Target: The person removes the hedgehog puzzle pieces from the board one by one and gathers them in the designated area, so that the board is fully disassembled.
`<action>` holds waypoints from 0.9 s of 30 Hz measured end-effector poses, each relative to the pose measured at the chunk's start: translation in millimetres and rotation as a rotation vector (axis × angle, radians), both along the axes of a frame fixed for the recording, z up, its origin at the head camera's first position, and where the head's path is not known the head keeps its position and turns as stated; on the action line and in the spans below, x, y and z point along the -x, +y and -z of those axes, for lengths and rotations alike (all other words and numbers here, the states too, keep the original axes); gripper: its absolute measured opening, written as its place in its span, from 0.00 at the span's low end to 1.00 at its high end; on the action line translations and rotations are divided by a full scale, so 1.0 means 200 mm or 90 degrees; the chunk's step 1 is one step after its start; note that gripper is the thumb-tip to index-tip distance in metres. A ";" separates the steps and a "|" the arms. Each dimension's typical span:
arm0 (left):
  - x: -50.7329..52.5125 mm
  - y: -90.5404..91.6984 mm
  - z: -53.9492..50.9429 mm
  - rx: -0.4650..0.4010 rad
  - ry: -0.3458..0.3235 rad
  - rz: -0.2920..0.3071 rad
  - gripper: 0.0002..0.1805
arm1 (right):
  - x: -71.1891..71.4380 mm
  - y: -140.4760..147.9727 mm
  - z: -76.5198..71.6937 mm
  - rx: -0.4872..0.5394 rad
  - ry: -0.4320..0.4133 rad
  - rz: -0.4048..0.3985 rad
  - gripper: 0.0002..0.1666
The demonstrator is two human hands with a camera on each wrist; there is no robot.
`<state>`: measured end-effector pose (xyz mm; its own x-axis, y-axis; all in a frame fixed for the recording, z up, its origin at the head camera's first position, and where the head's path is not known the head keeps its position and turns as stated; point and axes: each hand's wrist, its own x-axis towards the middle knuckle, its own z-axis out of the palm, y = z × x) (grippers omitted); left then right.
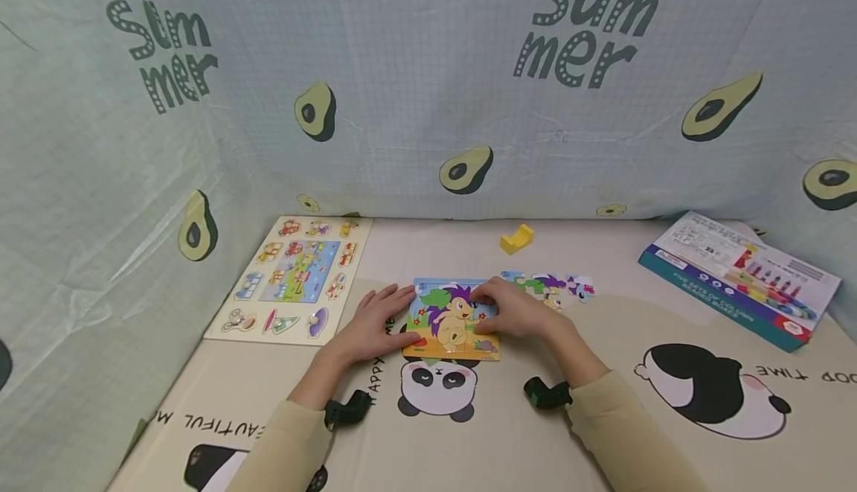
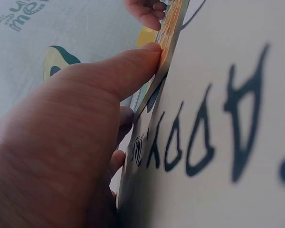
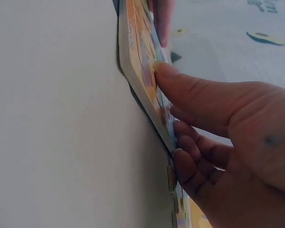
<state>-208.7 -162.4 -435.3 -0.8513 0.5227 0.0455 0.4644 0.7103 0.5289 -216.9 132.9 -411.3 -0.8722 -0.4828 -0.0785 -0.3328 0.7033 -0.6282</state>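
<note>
A pale backdrop (image 1: pixel 395 38) printed with avocado halves rises behind a beige tablecloth (image 1: pixel 455 451) decorated with pandas. The hedgehog jigsaw puzzle (image 1: pixel 454 337) lies near the middle of it, its near edge overlapping a printed panda face (image 1: pixel 438 388). The person's left hand (image 1: pixel 368 326) rests along the puzzle's left side, fingers extended and loose, thumb laid on the near-left corner. The right hand (image 1: pixel 518 307) has bent fingers at the right side, thumb and forefinger touching the picture; whether they pinch a single piece I cannot tell. This looks like seating pieces: it seems best to let the left hand steady the frame, line up each tab before pushing, then press straight down with a flat fingertip, since sideways pressure could lift neighbouring pieces. Loose puzzle pieces (image 1: pixel 550 281) lie just beyond the right hand, and a yellow plastic holder (image 1: pixel 517 240) sits farther back. Left of the puzzle is a vehicle-themed puzzle board (image 1: pixel 299 336). As for writing, the backdrop says "SUMMER" twice; the cloth carries "BEAUTIFUL", a partly covered "APPY" with "ME", and "TIME" at right, all turned about. The teal-sided box (image 1: pixel 739 276) appears to read "FIVE SETS OF COLUMN BEADED BOXES"; its finer print is too small to make out.
</note>
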 end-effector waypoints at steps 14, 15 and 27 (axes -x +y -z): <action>0.00 0.00 0.00 0.005 -0.007 -0.006 0.46 | -0.01 -0.03 0.01 -0.035 -0.018 0.031 0.25; 0.00 0.00 0.00 0.004 -0.008 -0.006 0.46 | -0.01 -0.03 0.01 -0.035 -0.019 0.032 0.24; 0.00 0.00 0.00 0.007 -0.011 -0.012 0.46 | -0.01 -0.02 0.00 0.023 -0.021 0.036 0.20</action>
